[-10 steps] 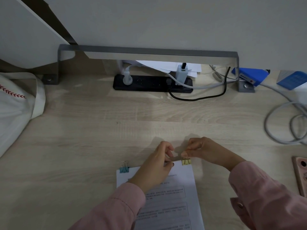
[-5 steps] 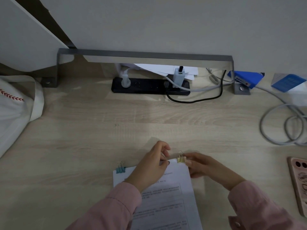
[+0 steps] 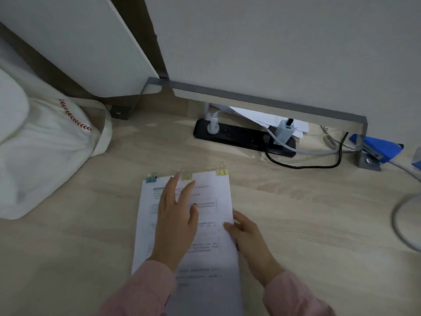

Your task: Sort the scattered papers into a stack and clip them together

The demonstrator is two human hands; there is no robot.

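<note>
A stack of printed white papers (image 3: pixel 211 197) lies on the wooden desk in front of me. Three binder clips grip its top edge: a blue clip (image 3: pixel 151 179) at the left corner, a pale yellow clip (image 3: pixel 187 176) in the middle and a yellow clip (image 3: pixel 222 171) at the right corner. My left hand (image 3: pixel 176 218) rests flat on the stack with its fingers spread, fingertips near the middle clip. My right hand (image 3: pixel 247 241) touches the stack's right edge, fingers curled against the paper.
A white cloth bag (image 3: pixel 45 151) sits at the left. A black power strip (image 3: pixel 243 137) with plugs and cables lies at the back under a grey metal frame (image 3: pixel 262 102). A blue stapler (image 3: pixel 380 149) and a grey cable loop (image 3: pixel 401 224) are at the right.
The view has shifted so the stack sits further up and left. My right hand let go of the yellow clip and dropped to the paper's right edge. My left hand flattened on the stack.
</note>
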